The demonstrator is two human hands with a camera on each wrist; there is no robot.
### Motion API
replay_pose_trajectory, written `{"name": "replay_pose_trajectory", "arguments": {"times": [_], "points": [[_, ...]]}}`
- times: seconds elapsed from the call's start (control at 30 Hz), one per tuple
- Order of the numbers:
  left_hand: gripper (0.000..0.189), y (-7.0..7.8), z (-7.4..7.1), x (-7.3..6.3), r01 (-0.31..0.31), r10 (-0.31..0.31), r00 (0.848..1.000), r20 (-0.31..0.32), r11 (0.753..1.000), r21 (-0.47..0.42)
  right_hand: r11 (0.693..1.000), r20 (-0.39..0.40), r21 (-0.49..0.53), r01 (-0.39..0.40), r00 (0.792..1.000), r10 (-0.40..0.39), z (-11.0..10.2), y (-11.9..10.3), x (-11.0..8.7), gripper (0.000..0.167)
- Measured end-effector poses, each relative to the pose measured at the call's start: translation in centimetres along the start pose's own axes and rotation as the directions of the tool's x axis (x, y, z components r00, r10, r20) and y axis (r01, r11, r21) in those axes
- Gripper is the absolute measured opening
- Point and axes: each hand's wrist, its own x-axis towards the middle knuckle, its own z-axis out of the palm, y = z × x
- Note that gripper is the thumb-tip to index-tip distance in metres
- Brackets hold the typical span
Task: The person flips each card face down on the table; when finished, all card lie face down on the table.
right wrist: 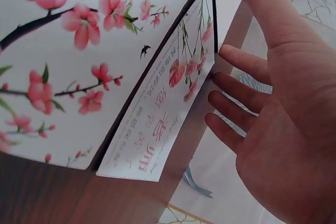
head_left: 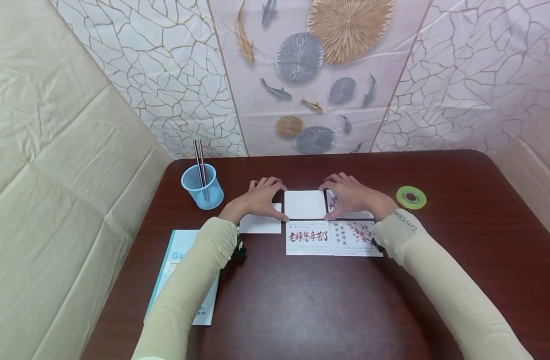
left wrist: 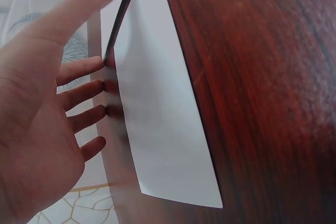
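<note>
To line up well, the middle white card [head_left: 304, 204], lying just behind the red-word card [head_left: 308, 239] on the table [head_left: 302, 305], should get tiny, even nudges from the left hand [head_left: 259, 199] and right hand [head_left: 353, 195], both spread, thumb and finger at its side corners.

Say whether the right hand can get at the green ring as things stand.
Likely yes: the green ring lies on the tabletop just right of the right hand, with nothing seen standing between them. It would probably have to leave the right edge of the blank card first.
</note>
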Motion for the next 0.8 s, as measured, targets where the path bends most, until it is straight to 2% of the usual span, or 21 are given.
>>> {"name": "replay_pose_trajectory", "arguments": {"times": [0.1, 0.23, 0.33, 0.43, 0.57, 0.67, 0.73, 0.8], "points": [[0.097, 0.6, -0.1, 0.0, 0.003, -0.003, 1.000, -0.007, 0.999, -0.039, 1.000, -0.016, 0.014, -0.005, 1.000, 0.005, -1.1, 1.2, -0.9, 0.088], [0.091, 2.2, -0.1, 0.7, -0.032, 0.031, 0.999, -0.012, 0.998, -0.046, 0.996, -0.028, -0.001, -0.092, 0.995, 0.092, -2.7, 3.1, -3.0, 0.084], [0.083, 4.1, 0.2, 2.2, -0.074, 0.074, 0.997, -0.012, 0.997, -0.015, 0.987, 0.012, -0.040, -0.154, 0.988, 0.154, -3.0, 4.1, -4.3, 0.086], [0.080, 6.2, 0.9, 4.2, -0.088, 0.088, 0.996, -0.008, 0.996, 0.032, 0.982, 0.047, -0.059, -0.178, 0.982, 0.181, -2.5, 4.9, -5.1, 0.088], [0.074, 8.6, 1.8, 6.2, -0.067, 0.067, 0.998, 0.006, 0.991, 0.111, 0.980, 0.037, -0.052, -0.190, 0.981, 0.192, -1.9, 5.4, -5.5, 0.087], [0.067, 9.7, 2.1, 7.1, -0.043, 0.044, 0.999, 0.001, 0.986, 0.163, 0.981, 0.018, -0.039, -0.191, 0.981, 0.192, -1.7, 5.7, -5.7, 0.083], [0.064, 10.1, 2.3, 7.6, -0.027, 0.030, 0.999, -0.016, 0.986, 0.162, 0.981, 0.007, -0.028, -0.194, 0.981, 0.194, -1.8, 6.0, -5.8, 0.080], [0.063, 10.5, 2.3, 7.9, -0.016, 0.021, 0.999, -0.037, 0.992, 0.125, 0.979, -0.003, -0.023, -0.201, 0.980, 0.201, -1.8, 6.4, -6.0, 0.078]]}}
